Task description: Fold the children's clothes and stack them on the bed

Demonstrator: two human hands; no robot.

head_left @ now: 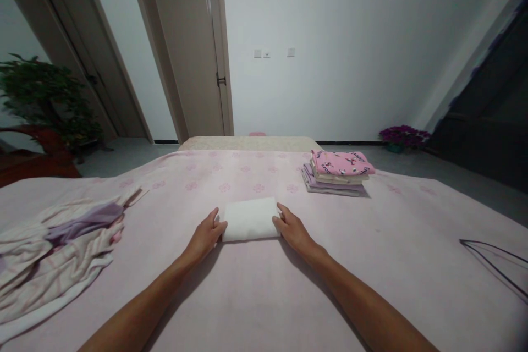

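A white cloth (251, 220), folded into a flat rectangle, lies in the middle of the pink flowered bed cover (256, 286). My left hand (208, 232) grips its left end, thumb on top and the fingers partly hidden at the edge. At the opposite end, my right hand (293, 229) pinches the cloth the same way, its thumb on the upper face. Beyond and to the right sits a stack of folded cloths (336, 176), with a pink printed one (342, 163) on top.
A loose heap of cloths (61, 247), cream, striped and purple, lies at the left. A thin black cable (495, 267) crosses the right edge. Behind the bed are a white wall (350, 66), a door (190, 55) and purple flowers (403, 136). A green plant (45, 93) stands far left.
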